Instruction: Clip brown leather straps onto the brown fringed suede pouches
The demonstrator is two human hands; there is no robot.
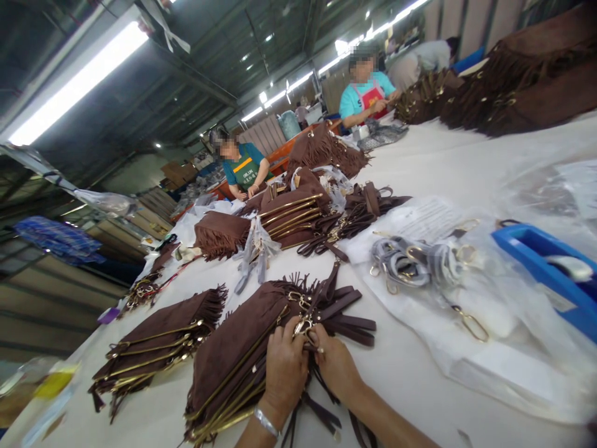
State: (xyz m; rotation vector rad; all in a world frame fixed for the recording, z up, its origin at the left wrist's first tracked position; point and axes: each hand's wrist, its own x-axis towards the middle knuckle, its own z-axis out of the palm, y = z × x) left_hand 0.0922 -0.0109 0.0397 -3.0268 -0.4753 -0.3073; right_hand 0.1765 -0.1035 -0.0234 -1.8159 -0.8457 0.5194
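Observation:
Close in front of me lies a stack of brown fringed bags with gold zippers. At its right end my left hand, with a silver bracelet on the wrist, has its fingers closed on gold metal hardware. My right hand pinches the same spot from the other side, at a gold clasp. Brown straps fan out to the right of the clasp, and more hang below my hands. Which part each hand grips is partly hidden by the fingers.
Another stack of brown bags lies to the left. Grey straps with gold hooks rest on plastic at the right, near a blue bin. More bags are piled farther back. Two people work across the table.

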